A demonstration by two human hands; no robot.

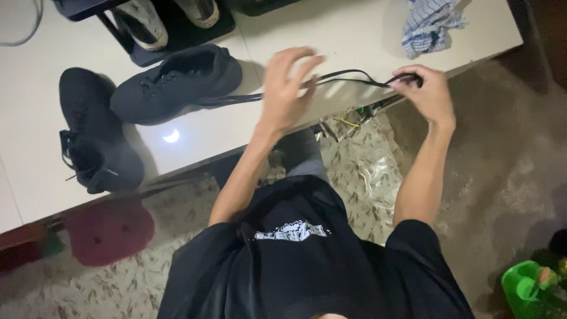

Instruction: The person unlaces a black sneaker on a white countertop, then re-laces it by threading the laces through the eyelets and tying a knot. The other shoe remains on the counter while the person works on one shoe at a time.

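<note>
Likely home: shoes (177, 82) on white table (354, 35), patterned floor (354, 171)
</note>
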